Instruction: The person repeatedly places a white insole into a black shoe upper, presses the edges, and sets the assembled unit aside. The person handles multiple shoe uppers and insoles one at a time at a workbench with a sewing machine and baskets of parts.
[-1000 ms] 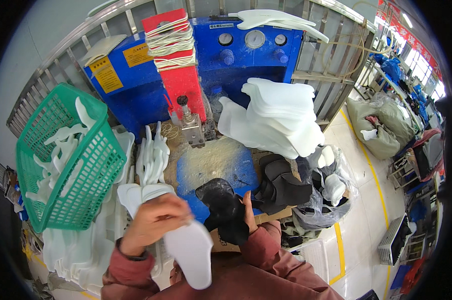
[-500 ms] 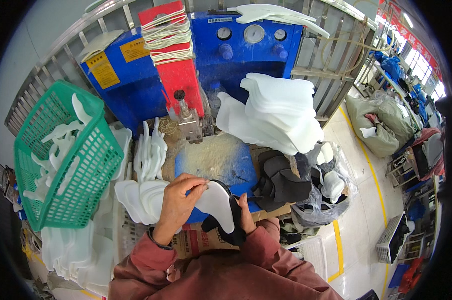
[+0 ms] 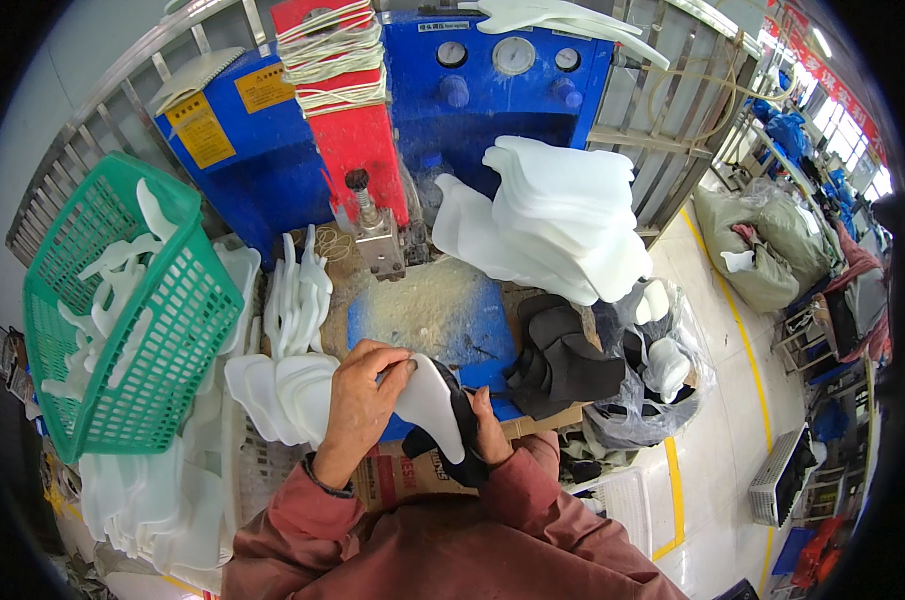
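Note:
Held low in front of me is a smooth white curved piece (image 3: 431, 408), broad at the top and tapering downward. My left hand (image 3: 366, 400) pinches its upper left edge between thumb and fingers. Against its back and right side lies a soft-looking black piece (image 3: 461, 420), partly hidden by the white one. My right hand (image 3: 490, 430) grips this black piece from the right, its fingers mostly hidden behind. Just beyond both hands is a dusty blue work plate (image 3: 428, 310), under the metal head (image 3: 381, 250) of a red machine arm (image 3: 353, 150).
Thin white pieces (image 3: 298, 300) stand left of the plate, with more white pieces (image 3: 283, 395) below them. A green basket (image 3: 163, 350) of white offcuts is farther left. Black pieces (image 3: 563, 360) and a tall white stack (image 3: 558, 215) lie right, beside a plastic bag (image 3: 638, 430).
The white piece has turned slightly, showing narrower, while both hands keep their hold. The whole view has shifted a little.

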Available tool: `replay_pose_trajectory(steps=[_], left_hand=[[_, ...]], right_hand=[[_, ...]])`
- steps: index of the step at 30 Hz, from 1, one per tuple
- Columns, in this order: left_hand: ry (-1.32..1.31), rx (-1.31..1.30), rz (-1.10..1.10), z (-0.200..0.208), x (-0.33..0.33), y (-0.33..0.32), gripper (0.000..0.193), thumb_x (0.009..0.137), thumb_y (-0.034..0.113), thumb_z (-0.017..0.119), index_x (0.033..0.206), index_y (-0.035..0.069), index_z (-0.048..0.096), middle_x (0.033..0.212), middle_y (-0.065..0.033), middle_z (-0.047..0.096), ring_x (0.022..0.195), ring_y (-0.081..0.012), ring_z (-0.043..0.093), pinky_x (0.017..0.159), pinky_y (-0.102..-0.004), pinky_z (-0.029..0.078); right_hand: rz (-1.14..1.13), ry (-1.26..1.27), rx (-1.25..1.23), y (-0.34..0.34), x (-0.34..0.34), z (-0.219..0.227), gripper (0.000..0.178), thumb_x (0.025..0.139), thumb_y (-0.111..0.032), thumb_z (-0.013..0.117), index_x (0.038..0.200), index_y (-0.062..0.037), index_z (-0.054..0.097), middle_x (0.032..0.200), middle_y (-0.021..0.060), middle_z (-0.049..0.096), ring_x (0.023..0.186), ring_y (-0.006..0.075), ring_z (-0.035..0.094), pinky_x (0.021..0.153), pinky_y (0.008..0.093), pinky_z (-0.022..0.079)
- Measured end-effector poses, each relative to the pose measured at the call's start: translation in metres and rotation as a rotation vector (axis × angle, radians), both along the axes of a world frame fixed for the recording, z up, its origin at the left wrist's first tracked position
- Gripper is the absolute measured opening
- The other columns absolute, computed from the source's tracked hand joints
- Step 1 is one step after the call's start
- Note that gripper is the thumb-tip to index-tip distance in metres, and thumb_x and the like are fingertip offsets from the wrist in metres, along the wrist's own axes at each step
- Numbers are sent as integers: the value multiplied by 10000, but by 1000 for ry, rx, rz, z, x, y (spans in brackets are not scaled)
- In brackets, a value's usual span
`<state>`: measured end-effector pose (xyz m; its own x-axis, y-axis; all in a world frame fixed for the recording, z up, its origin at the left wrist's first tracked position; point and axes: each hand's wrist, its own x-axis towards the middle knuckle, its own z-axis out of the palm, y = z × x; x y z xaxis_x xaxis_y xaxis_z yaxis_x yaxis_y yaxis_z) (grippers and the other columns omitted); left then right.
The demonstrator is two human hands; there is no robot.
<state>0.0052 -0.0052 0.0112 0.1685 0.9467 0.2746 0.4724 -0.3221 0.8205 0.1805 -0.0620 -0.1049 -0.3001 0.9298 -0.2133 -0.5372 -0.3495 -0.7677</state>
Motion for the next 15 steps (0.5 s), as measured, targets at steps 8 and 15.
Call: replay_pose_trajectory(steps=[8,15], left_hand=[[94,265,125,7,13,-15,248,894,9,726,1139,-27,725,1167,-143,663,1047,-313,644,906,-389,517],[335,519,59,-6,28,-43,297,832,10,769,1128,3,744,1176,-113,653,1027,-337,624,901,-438,493]], right_hand=[[-54,16,-28,1,-4,27,906,1050,-739,220,1558,-20,436,1405,118,626,1208,217,642,1030,368,516],[-39,192,-39,-2,-7,15,767,1104,-620,306,1559,-11,406,1455,93,559,1301,196,559,1112,354,451]])
